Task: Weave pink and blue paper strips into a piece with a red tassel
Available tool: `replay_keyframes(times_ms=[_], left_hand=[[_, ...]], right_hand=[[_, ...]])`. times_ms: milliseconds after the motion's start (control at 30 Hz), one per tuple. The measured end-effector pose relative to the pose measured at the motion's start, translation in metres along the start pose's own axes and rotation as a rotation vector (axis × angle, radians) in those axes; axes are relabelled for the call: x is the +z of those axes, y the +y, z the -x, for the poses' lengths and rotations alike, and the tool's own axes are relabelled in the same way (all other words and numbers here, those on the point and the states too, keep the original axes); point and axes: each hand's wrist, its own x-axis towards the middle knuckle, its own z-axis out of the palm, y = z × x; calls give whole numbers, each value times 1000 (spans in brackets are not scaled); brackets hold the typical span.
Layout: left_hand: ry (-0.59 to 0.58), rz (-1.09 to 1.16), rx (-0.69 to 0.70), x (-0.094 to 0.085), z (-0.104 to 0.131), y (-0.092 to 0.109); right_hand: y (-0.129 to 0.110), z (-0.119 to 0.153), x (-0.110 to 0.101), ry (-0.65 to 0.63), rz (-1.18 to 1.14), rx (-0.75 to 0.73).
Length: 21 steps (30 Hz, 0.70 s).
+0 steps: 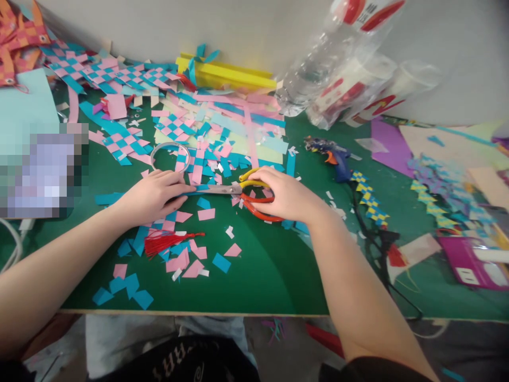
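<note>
Right hand: The right hand [288, 193] is closing around the red and yellow handles of the scissors [228, 189].
Left hand: The left hand [157, 197] is pinching a narrow blue paper strip [201, 187] at the blade tips.
Scissors: They are lying level between the hands, low over the table's middle; whether the blades are biting cannot be told.
Finished: Pink-and-blue woven pieces [107, 71] are piling up along the back, apparently complete.
Unfinished: The strip is staying whole as far as can be seen, so the cutting is seemingly under way; how much is remaining is unclear.
Surface: Paper scraps [221, 262] are littering the green table [270, 284] around a red tassel [161, 245], while a blue glue gun [341, 163] is resting rightward.
Room: A pale wall [238, 24] is backing the table; a clear bottle [306, 77] is leaning beside plastic-wrapped cups [368, 79].
</note>
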Motion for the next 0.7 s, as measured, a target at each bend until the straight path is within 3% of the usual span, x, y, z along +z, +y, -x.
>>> replay_keyframes(times_ms=[700], left_hand=[[-16, -7, -29, 1, 0, -1]], right_hand=[[-1, -1, 0, 6, -33, -6]])
